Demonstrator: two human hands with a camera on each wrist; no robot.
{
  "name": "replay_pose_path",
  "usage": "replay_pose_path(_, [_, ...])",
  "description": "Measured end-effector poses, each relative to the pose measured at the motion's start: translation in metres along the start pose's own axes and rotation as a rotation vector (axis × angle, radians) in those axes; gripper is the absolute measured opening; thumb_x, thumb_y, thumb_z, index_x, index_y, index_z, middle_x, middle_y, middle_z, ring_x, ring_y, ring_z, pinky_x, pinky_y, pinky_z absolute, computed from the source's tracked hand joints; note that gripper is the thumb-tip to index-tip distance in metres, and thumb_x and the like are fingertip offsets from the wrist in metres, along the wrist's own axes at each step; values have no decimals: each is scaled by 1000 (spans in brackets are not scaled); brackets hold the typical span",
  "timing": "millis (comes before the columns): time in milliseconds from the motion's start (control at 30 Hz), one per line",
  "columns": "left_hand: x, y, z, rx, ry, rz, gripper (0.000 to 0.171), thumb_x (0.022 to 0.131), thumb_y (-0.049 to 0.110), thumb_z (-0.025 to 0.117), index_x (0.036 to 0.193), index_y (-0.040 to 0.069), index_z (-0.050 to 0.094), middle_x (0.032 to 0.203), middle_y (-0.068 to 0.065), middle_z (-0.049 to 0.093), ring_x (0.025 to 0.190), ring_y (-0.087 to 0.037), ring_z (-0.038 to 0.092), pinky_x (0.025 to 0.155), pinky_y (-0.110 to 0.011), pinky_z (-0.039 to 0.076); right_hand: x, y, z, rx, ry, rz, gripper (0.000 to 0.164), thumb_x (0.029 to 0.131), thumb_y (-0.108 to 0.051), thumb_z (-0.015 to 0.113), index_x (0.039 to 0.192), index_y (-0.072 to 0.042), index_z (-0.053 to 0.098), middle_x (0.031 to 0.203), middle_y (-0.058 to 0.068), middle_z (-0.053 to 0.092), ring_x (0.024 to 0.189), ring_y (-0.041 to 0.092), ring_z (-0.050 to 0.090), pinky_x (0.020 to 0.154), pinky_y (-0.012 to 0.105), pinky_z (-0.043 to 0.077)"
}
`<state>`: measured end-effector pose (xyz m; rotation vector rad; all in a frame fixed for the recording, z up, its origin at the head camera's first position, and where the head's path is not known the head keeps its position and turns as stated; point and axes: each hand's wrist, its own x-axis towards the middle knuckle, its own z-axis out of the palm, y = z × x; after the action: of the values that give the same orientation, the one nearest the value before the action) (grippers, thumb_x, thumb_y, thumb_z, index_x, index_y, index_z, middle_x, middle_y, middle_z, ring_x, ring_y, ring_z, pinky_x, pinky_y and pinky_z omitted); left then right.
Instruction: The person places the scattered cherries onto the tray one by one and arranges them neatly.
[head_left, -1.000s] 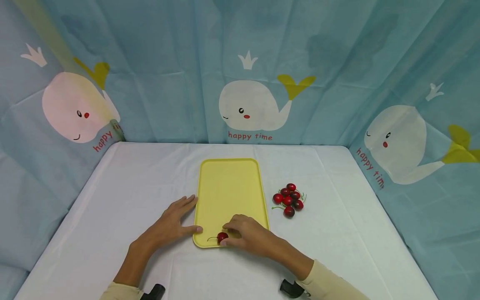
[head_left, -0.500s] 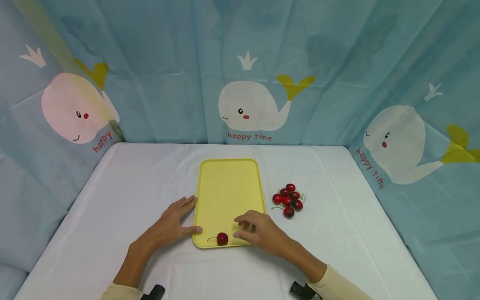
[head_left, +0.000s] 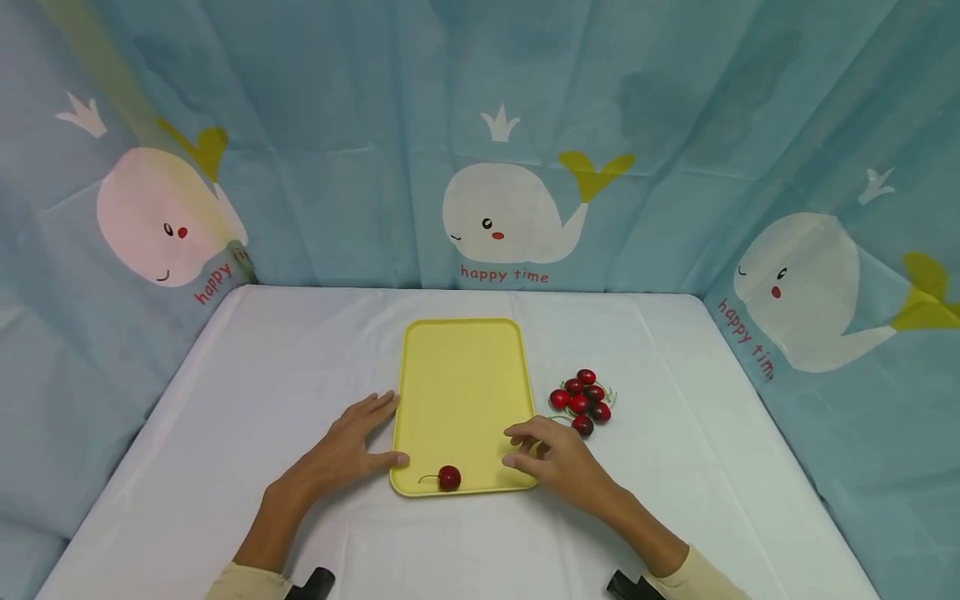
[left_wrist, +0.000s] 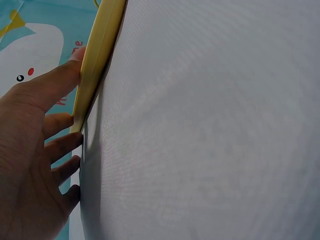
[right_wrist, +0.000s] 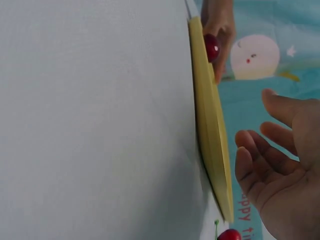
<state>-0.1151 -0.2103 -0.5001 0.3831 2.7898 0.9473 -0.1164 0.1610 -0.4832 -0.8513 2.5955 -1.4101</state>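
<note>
A yellow rectangular tray [head_left: 463, 383] lies lengthwise before me, bearing one dark red cherry [head_left: 449, 478] with its stem pointing left near the front edge. My left hand [head_left: 352, 440] rests at the tray's left side, fingers spread along it and thumb on the rim, as the left wrist view also has it with the thumb against the tray's wall [left_wrist: 95, 60]. Over the tray's front right corner hovers my right hand [head_left: 561, 463], fingers loosely bent and nothing in them. In the right wrist view its palm [right_wrist: 287, 200] is bare.
Several more cherries [head_left: 579, 404] with green stems are bunched on the white tablecloth [head_left: 300, 350], right of the tray and just beyond the right hand. A blue curtain [head_left: 337, 217] with whale prints rises behind and beside the table.
My right hand has let go of the cherry at the tray's front and moved right, toward the bunch. The cherry stays on the tray, and the left hand keeps its place.
</note>
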Motion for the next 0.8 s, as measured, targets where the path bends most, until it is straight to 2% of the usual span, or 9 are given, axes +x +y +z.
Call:
replay_pose_path(267, [1, 2, -1, 29, -11, -24, 100, 88, 64, 76, 166, 14, 37, 173, -8, 35, 160, -43, 24, 120, -76, 28, -8, 10, -14, -17, 71, 14, 36, 94, -29, 83, 121, -7, 76, 105, 0, 76, 90, 5, 67, 77, 26, 62])
replay_pose_path(633, [0, 1, -1, 20, -3, -15, 100, 89, 64, 76, 166, 14, 38, 173, -8, 34, 160, -43, 24, 120, -76, 28, -19, 25, -34, -96, 193, 8, 32, 88, -16, 88, 118, -8, 77, 101, 4, 74, 87, 6, 67, 75, 24, 62])
replay_pose_path(800, [-1, 2, -2, 14, 2, -8, 100, 89, 62, 77, 166, 13, 38, 173, -10, 35, 160, -44, 25, 120, -75, 29, -23, 32, -43, -135, 232, -9, 34, 88, -14, 88, 119, -8, 77, 102, 5, 73, 89, 6, 67, 73, 22, 61])
